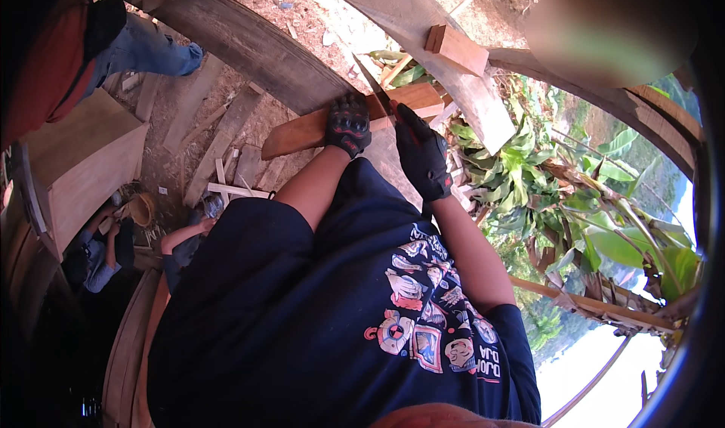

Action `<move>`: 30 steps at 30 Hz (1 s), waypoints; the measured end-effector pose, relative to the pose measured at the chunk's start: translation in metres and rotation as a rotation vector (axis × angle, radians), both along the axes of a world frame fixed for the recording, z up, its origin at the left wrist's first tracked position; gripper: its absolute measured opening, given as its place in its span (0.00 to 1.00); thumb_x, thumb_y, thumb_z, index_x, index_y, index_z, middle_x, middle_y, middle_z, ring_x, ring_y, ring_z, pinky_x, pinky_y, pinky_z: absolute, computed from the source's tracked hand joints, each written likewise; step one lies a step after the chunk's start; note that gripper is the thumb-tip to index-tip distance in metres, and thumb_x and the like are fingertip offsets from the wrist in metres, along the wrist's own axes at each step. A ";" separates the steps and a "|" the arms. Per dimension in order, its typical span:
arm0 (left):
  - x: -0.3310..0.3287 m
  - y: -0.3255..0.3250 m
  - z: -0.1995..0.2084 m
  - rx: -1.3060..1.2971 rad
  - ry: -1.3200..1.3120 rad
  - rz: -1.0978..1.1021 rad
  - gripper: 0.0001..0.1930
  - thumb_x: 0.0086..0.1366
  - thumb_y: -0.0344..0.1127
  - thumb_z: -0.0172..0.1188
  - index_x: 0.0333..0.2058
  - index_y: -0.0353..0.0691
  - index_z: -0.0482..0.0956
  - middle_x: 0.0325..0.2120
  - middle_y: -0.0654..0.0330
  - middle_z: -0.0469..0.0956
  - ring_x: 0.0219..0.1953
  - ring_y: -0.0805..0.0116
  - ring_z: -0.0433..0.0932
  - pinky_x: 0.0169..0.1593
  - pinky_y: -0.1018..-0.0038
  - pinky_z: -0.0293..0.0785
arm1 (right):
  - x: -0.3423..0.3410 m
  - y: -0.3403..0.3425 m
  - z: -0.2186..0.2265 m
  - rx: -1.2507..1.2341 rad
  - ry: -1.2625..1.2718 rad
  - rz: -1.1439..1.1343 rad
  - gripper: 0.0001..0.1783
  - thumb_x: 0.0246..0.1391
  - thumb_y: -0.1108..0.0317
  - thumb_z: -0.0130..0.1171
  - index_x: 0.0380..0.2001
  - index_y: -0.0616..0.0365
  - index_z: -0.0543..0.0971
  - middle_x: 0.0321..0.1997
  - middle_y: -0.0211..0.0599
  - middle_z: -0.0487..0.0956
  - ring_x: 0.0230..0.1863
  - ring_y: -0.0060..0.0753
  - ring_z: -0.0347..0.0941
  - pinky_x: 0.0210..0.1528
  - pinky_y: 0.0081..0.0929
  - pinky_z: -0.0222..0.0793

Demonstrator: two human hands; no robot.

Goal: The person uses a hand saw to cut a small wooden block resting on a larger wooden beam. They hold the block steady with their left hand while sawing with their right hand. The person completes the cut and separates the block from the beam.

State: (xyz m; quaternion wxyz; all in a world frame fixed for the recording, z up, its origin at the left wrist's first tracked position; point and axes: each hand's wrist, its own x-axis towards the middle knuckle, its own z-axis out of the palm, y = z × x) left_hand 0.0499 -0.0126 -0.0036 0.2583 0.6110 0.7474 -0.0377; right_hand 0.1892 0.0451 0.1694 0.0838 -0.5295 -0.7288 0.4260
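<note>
— So what are the fingers doing right now?

— Those of the left hand (348, 123), in a black padded glove, are curling shut over the near edge of a long reddish-brown wooden plank (310, 132), pinning it down. The right hand (421, 154), gloved the same way, is closing tight around the handle of a hand saw with a narrow grey blade (371, 80).

— And how is the plank lying?

— Its long axis is running left to right across both hands, resting on a broad grey weathered beam (249, 46) serving as the surface. The blade is crossing it just right of the left hand, pointing away from the body.

— Anything crowding in?

— A short reddish wood block (457, 49) is sitting beyond, on another grey board (483, 107). Loose planks are lying on the dirt ground (302, 16) below left, banana leaves (529, 179) are spreading at right, and a person in blue jeans (155, 54) is standing well apart.
</note>
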 end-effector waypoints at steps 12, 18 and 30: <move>0.006 -0.010 -0.028 0.156 0.032 0.017 0.34 0.68 0.43 0.57 0.69 0.31 0.73 0.64 0.40 0.77 0.65 0.45 0.77 0.71 0.47 0.70 | 0.031 -0.025 0.033 0.115 -0.054 0.043 0.21 0.72 0.66 0.59 0.64 0.51 0.82 0.57 0.52 0.88 0.54 0.54 0.88 0.53 0.44 0.83; 0.005 -0.003 -0.014 0.078 0.001 0.016 0.34 0.67 0.43 0.59 0.68 0.30 0.73 0.63 0.40 0.77 0.66 0.43 0.76 0.72 0.47 0.68 | 0.010 -0.005 0.001 -0.028 0.050 -0.052 0.21 0.73 0.63 0.58 0.64 0.54 0.82 0.54 0.54 0.88 0.54 0.58 0.86 0.54 0.46 0.82; 0.002 -0.003 -0.024 0.099 -0.064 0.017 0.34 0.66 0.41 0.59 0.69 0.30 0.72 0.65 0.39 0.76 0.67 0.44 0.75 0.73 0.47 0.67 | 0.022 -0.012 -0.011 -0.070 -0.018 -0.118 0.20 0.73 0.67 0.59 0.65 0.52 0.82 0.58 0.51 0.88 0.58 0.53 0.87 0.59 0.42 0.82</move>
